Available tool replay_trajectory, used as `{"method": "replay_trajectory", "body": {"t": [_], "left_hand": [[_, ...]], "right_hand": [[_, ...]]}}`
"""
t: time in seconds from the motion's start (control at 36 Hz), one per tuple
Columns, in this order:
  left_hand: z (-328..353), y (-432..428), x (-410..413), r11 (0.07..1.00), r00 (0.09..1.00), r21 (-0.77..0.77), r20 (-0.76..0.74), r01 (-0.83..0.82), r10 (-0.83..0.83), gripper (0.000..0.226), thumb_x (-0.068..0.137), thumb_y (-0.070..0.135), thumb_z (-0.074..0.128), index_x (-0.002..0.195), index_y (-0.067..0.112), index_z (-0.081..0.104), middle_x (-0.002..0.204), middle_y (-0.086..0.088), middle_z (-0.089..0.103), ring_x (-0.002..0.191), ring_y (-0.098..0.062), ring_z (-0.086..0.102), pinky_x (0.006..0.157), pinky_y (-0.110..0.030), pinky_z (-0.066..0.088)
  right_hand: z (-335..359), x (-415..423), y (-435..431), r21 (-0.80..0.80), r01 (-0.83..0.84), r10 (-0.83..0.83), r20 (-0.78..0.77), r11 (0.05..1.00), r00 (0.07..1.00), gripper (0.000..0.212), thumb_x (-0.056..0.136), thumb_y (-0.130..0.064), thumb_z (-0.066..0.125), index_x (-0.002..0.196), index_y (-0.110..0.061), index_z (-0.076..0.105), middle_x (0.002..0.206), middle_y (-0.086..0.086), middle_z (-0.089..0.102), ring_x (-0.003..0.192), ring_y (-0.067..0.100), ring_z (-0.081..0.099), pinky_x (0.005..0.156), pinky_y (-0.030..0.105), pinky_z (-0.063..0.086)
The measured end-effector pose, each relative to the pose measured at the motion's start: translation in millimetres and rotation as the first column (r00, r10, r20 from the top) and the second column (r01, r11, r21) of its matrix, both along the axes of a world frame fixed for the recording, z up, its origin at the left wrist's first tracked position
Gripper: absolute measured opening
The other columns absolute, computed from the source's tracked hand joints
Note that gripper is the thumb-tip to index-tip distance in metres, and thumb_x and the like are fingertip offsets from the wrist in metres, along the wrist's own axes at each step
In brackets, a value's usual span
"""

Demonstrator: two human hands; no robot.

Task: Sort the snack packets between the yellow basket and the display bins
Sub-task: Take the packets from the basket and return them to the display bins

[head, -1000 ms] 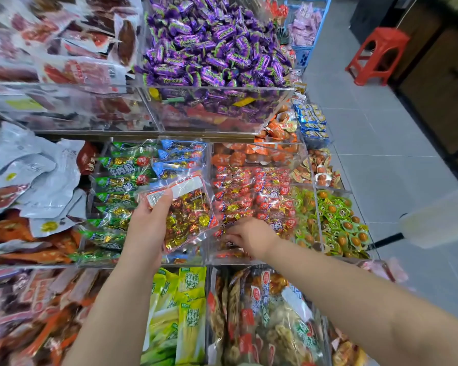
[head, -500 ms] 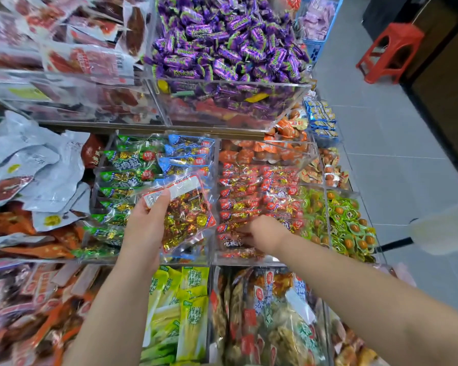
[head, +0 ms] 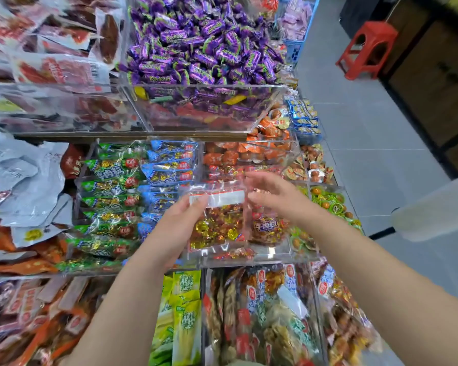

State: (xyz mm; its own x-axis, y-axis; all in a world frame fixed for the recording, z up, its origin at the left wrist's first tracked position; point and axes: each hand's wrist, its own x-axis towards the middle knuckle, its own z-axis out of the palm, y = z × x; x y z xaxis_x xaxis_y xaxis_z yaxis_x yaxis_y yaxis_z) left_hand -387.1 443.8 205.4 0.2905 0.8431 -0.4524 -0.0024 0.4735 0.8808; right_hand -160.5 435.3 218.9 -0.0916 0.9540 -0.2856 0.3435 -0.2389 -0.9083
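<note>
The left hand (head: 179, 229) and the right hand (head: 278, 200) were bare, and both forearms were bare too, uncovered as far back as the view showed them.

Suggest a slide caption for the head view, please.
Left hand holds a clear candy packet over display bins, right hand open.

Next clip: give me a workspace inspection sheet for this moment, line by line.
Surface: tiered clear display bins, stocked with snacks.
Job's things: clear packet of gold and red sweets, held above the middle row; yellow basket not in view.
Clutter: purple candies heaped above; green packets to the left.
Hands: left hand grips the packet's left edge; right hand open beside its right edge, blurred.
Cables: nothing seen.
Surroundings: grey tiled floor, red stool, blue basket.
</note>
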Motion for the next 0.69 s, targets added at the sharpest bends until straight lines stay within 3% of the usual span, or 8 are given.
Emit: {"method": "replay_trajectory", "body": {"t": [0.08, 0.19, 0.25, 0.33, 0.39, 0.53, 0.61, 0.69], "left_hand": [[5, -6, 20, 0.991, 0.991, 0.045, -0.042, 0.128, -0.126, 0.029, 0.081, 0.066, 0.057, 0.101, 0.047, 0.065, 0.091, 0.038, 0.065, 0.080, 0.018, 0.061, 0.072, -0.007, 0.049], [10, -7, 38, 0.992, 0.991, -0.072, 0.095, 0.102, -0.095, 0.071, 0.077, 0.058, 0.066, 0.134, 0.019, 0.050, 0.127, -0.001, 0.064, 0.115, -0.016, 0.061, 0.099, -0.044, 0.048], [16, -10, 39, 0.994, 0.991, -0.089, 0.124, 0.066, -0.055, 0.060, 0.076, 0.048, 0.065, 0.126, 0.016, 0.052, 0.119, -0.008, 0.066, 0.102, -0.019, 0.066, 0.090, -0.044, 0.053], [11, -13, 37, 0.992, 0.985, -0.090, 0.152, 0.094, -0.079, 0.084, 0.061, 0.051, 0.069, 0.136, 0.032, 0.035, 0.141, -0.009, 0.047, 0.124, -0.023, 0.051, 0.106, -0.056, 0.037], [9, -16, 31, 0.984, 0.971, 0.019, 0.163, 0.175, -0.176, 0.093, 0.057, 0.049, 0.081, 0.132, 0.049, 0.027, 0.143, -0.002, 0.042, 0.126, -0.017, 0.048, 0.098, -0.038, 0.045], [9, -26, 27, 0.743, 0.855, 0.436, -0.357, 0.508, -0.375, 0.077, 0.058, 0.045, 0.086, 0.116, 0.070, 0.044, 0.140, 0.030, 0.028, 0.120, 0.008, 0.043, 0.095, -0.017, 0.043], [8, -21, 32, 0.779, 0.913, 0.516, -0.367, 0.357, -0.175, 0.026, 0.077, 0.029, 0.078, 0.090, 0.048, 0.066, 0.096, 0.030, 0.066, 0.089, 0.013, 0.059, 0.078, -0.007, 0.046], [12, -16, 32, 0.810, 0.914, 0.496, -0.389, 0.313, -0.115, 0.018, 0.082, 0.024, 0.074, 0.075, 0.039, 0.066, 0.073, 0.024, 0.067, 0.062, 0.009, 0.059, 0.057, -0.005, 0.044]], "right_hand": [[26, -5, -1, 0.056, -0.164, 0.152, 0.167, 0.985, 0.974, 0.066, 0.071, -0.029, 0.080, 0.127, -0.040, 0.047, 0.125, -0.011, 0.055, 0.107, 0.004, 0.057, 0.088, 0.019, 0.048], [35, 2, -2, 0.035, -0.140, 0.132, 0.169, 0.990, 0.977, 0.053, 0.075, -0.022, 0.078, 0.122, -0.031, 0.056, 0.103, -0.011, 0.064, 0.064, -0.008, 0.056, 0.053, 0.007, 0.042], [36, 13, -5, -0.023, -0.018, 0.017, -0.033, 1.000, 0.999, 0.039, 0.080, -0.010, 0.072, 0.112, -0.029, 0.061, 0.090, -0.002, 0.068, 0.052, -0.003, 0.055, 0.043, 0.011, 0.039], [33, 25, -6, -0.182, 0.144, -0.170, -0.132, 0.973, 0.977, 0.028, 0.081, 0.000, 0.067, 0.103, -0.017, 0.064, 0.063, -0.003, 0.063, 0.044, 0.008, 0.054, 0.041, 0.017, 0.043], [28, 31, -7, -0.342, 0.246, -0.319, -0.174, 0.907, 0.932, 0.015, 0.083, 0.000, 0.064, 0.097, -0.006, 0.063, 0.053, -0.002, 0.058, 0.039, 0.005, 0.051, 0.039, 0.014, 0.044], [9, 44, -16, -0.719, 0.203, -0.633, -0.397, 0.664, 0.665, 0.020, 0.084, 0.000, 0.056, 0.068, -0.007, 0.047, 0.063, 0.006, 0.050, 0.044, 0.009, 0.056, 0.036, 0.012, 0.046], [4, 42, -25, -0.710, 0.120, -0.515, -0.374, 0.694, 0.772, 0.020, 0.075, -0.015, 0.070, 0.080, -0.006, 0.052, 0.063, 0.006, 0.058, 0.053, 0.013, 0.061, 0.045, 0.019, 0.052], [3, 40, -28, -0.643, 0.143, -0.292, -0.131, 0.752, 0.947, 0.038, 0.085, -0.052, 0.056, 0.099, -0.017, 0.057, 0.088, 0.005, 0.068, 0.084, 0.021, 0.066, 0.069, 0.033, 0.056]]}}
